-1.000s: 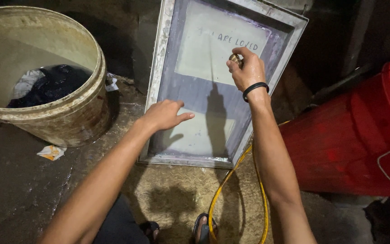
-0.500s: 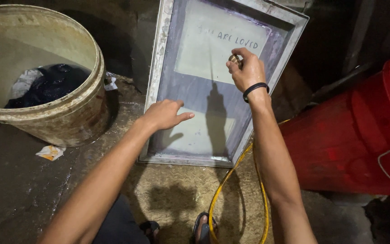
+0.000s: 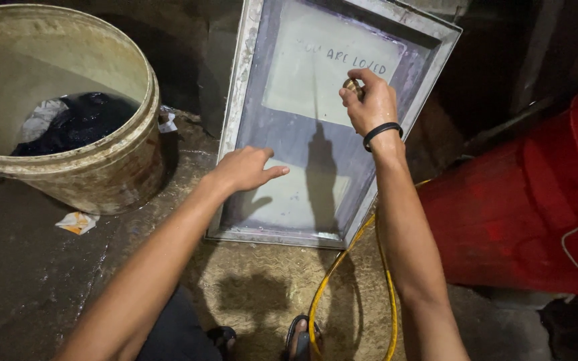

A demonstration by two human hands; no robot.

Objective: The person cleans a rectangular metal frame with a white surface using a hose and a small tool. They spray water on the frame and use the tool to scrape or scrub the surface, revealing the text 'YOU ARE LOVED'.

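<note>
At the far left we see a big, grimy cream bucket (image 3: 68, 160) standing on the wet concrete floor (image 3: 28, 281), with dark cloth (image 3: 75, 124) and something pale lying in its bottom, and a scrap of paper (image 3: 77, 222) on the ground just in front of it. Next comes our left hand (image 3: 245, 170), fingers spread and flat, palm down on the left edge and mesh of the screen-printing frame (image 3: 249, 80), holding nothing. The frame is a pale metal rectangle leaning tilted against the dark wall, its lower edge on the floor; the mesh is purplish-grey with two lighter rectangular patches, the upper one carrying a line of lettering. Our right hand (image 3: 369, 100), with a black band at the wrist, is curled closed round a small brass-coloured nozzle (image 3: 352, 85) pressed near the upper patch. A yellow hose (image 3: 332, 281) loops on the floor under that arm, by a sandalled foot (image 3: 300, 337). At the right a large red bucket (image 3: 536, 214) lies tilted, crowding the frame's right side.
</note>
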